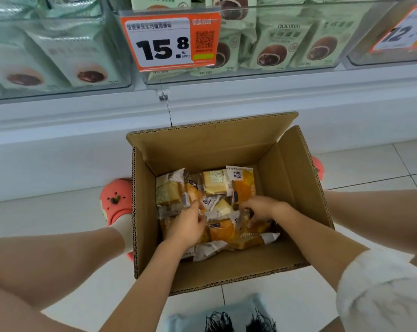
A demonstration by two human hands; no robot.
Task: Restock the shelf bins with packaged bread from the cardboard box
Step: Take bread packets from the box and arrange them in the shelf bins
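Note:
An open cardboard box (286,168) stands on the floor in front of the shelf, between my knees. Several packaged breads (214,185) in clear, white and orange wrappers lie in a heap on its bottom. Both hands reach down into the box. My left hand (187,225) lies on the left of the heap, its fingers curled round wrappers. My right hand (260,208) is on the right, fingers curled down into the packs. Above the box are clear shelf bins (286,70) with green packs behind an orange price tag (169,41).
The white shelf base (83,130) runs across the frame just behind the box. A pink shoe (116,200) is beside the box's left wall, another peeks out at its right. White floor tiles (370,168) lie to the right. A pale blue item (226,315) sits at the bottom edge.

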